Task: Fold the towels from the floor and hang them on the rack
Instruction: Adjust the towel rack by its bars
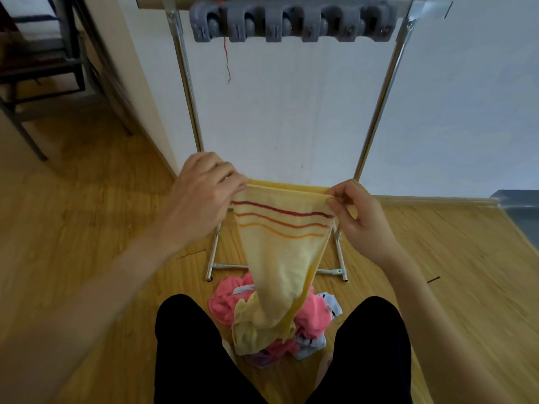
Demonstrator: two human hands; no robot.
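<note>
I saw left hand (201, 196) pinched shut on one top corner of pale yellow cotton towel with red and orange stripes (280, 252). Right hand (360, 217) fingers closed on opposite corner. Top edge stretched taut between fingertips. Lower end trailed onto pink, white and yellow towel heap (312, 313) on wooden floor (87, 228), before chrome metal rack (186, 83).

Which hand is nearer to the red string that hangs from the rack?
Left. The left hand is below the red string, slightly left; the right hand is farther to the right.
</note>
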